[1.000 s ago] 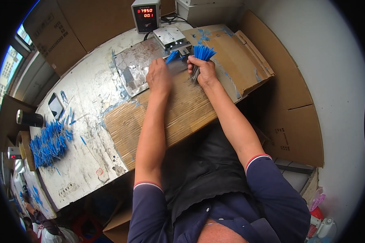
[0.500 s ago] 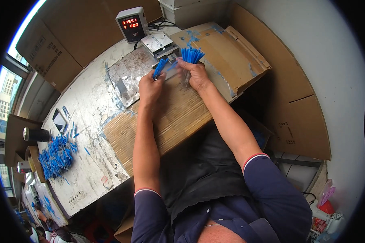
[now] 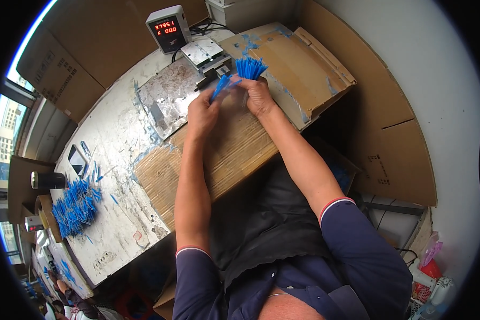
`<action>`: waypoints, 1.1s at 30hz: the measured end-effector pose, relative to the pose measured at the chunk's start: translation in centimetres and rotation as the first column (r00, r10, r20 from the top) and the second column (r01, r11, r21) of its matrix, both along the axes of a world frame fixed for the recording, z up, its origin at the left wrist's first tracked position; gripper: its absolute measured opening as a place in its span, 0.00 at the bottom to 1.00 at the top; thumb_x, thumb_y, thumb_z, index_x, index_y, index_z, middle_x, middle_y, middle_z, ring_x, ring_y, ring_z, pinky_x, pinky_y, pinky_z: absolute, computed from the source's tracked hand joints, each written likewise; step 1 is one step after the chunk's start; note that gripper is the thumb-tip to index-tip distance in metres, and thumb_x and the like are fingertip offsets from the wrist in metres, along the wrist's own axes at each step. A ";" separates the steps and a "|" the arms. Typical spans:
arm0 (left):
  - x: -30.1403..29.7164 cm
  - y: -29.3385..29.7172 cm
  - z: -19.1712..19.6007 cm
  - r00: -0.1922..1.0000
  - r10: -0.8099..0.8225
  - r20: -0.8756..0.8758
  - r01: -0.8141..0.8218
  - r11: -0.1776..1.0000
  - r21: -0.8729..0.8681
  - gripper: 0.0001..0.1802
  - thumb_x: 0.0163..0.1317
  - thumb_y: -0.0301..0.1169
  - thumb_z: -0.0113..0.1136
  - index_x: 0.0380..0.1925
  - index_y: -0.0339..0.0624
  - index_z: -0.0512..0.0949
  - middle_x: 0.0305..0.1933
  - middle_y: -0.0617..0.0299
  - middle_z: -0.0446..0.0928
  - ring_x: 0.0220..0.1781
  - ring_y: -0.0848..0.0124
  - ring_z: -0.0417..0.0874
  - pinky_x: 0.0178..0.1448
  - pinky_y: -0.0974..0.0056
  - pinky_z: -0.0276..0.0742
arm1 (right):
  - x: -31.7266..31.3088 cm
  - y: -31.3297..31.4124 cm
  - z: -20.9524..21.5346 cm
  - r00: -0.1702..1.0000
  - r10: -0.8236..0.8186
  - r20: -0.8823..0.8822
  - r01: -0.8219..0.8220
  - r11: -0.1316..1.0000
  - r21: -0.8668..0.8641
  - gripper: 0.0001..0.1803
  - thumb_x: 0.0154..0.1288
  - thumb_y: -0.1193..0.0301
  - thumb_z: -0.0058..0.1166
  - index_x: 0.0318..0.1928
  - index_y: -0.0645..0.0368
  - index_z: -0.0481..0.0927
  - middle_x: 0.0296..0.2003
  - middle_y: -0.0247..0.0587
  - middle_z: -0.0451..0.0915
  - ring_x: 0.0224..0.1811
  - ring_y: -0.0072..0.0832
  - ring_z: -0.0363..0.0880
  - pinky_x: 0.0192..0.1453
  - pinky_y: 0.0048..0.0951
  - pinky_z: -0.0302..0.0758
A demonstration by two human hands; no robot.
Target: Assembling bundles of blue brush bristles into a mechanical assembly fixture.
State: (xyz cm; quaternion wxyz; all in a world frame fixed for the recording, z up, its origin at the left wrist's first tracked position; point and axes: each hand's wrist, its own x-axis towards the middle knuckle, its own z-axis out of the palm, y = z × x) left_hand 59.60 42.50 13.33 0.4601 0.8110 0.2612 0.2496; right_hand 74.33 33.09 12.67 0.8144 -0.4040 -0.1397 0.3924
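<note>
My right hand [image 3: 259, 97] is closed around a thick upright bundle of thin blue wires [image 3: 250, 68], their blue ends fanned out above the fist. Paler strands hang below it. Beside it, my left hand [image 3: 201, 114] pinches a smaller bunch of blue wires [image 3: 221, 86], tilted toward the right hand. The two hands nearly meet, and some strands between them are blurred. Just beyond my hands sits a small metal machine [image 3: 204, 56] with a slotted front block. Under my forearms lies a flat cardboard sheet [image 3: 234, 152] covered with clear tape.
Behind the machine stands a white counter box [image 3: 168, 29] with a red display. A taped cardboard box [image 3: 288, 64] is at the right. On the worn white table [image 3: 120, 160] lie a phone [image 3: 78, 159], a black cup [image 3: 47, 180] and a heap of blue wires [image 3: 76, 208]. People sit at far lower left.
My left hand has moved slightly up and right, bringing its smaller bunch closer to the right hand's bundle. The right hand keeps its grip nearly in place.
</note>
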 end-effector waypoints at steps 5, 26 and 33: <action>0.1 0.6 -1.5 0.995 -0.005 0.098 -0.003 0.997 0.080 0.12 0.70 0.33 0.61 0.49 0.44 0.84 0.31 0.71 0.78 0.35 0.80 0.74 0.44 0.71 0.72 | 0.3 0.2 -0.3 1.000 0.027 -0.009 -0.028 0.999 -0.026 0.07 0.60 0.75 0.65 0.35 0.65 0.81 0.24 0.44 0.83 0.19 0.29 0.81 0.22 0.31 0.79; -0.1 1.1 -0.8 0.960 -0.192 0.205 0.250 0.915 -0.316 0.12 0.69 0.31 0.62 0.47 0.38 0.85 0.35 0.73 0.79 0.36 0.84 0.72 0.43 0.74 0.68 | 1.7 -0.6 -0.2 0.973 0.175 -0.148 -0.188 0.979 -0.081 0.06 0.61 0.76 0.64 0.37 0.65 0.81 0.25 0.43 0.82 0.21 0.28 0.80 0.24 0.35 0.80; 0.1 0.0 0.4 0.966 -0.162 0.199 0.226 0.905 -0.359 0.11 0.71 0.33 0.60 0.47 0.39 0.82 0.25 0.75 0.73 0.21 0.85 0.67 0.24 0.75 0.61 | 0.4 -0.2 0.3 0.983 0.150 0.101 -0.137 0.982 -0.132 0.08 0.62 0.73 0.66 0.38 0.63 0.82 0.26 0.41 0.82 0.22 0.27 0.81 0.25 0.33 0.81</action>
